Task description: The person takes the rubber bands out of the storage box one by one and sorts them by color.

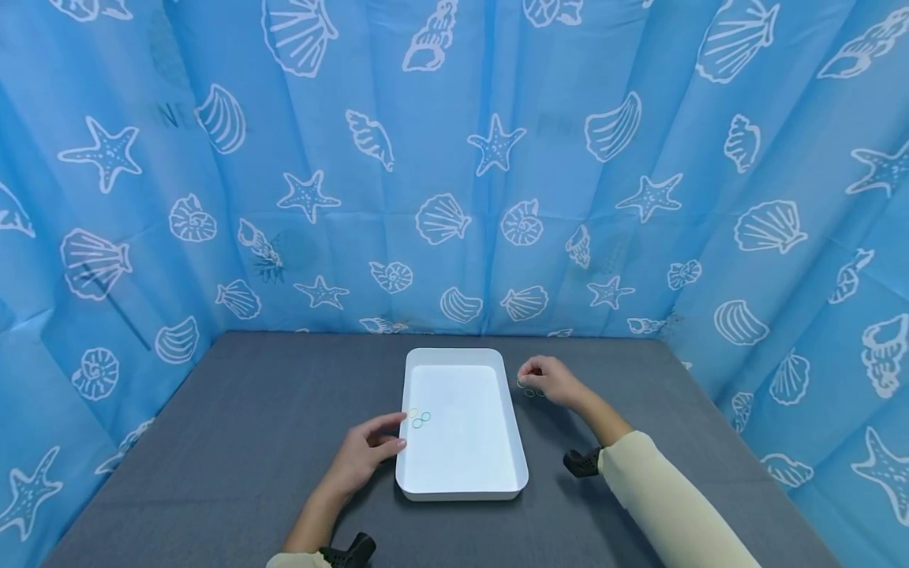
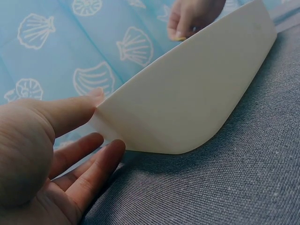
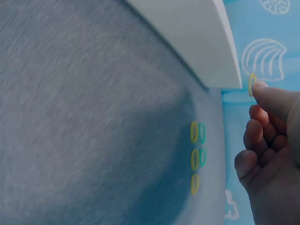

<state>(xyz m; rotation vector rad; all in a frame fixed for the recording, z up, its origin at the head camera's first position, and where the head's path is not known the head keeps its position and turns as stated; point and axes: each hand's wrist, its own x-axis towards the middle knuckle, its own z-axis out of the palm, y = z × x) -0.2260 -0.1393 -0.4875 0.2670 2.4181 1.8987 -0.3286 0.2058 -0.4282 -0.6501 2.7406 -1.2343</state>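
Note:
A white rectangular tray [image 1: 465,465] stands on the grey cloth. At its left side is my left hand [image 1: 364,457], touching the rim and side wall with its fingers fairly straight. Between thumb and fingertip my right hand [image 1: 557,382] pinches a small yellow rubber band [image 3: 252,85], raised above the cloth just right of the tray. Several more thin bands lie below it in short rows, among them a yellow band [image 3: 194,132] and a green band [image 3: 202,157]. Inside the tray, near the left wall, are a yellow band and two green bands [image 1: 417,424].
Grey cloth [image 1: 263,426] covers the table around the tray. A blue curtain [image 1: 440,158] printed with white shells and starfish hangs behind the table and along both sides. Each wrist carries a black device [image 1: 582,463].

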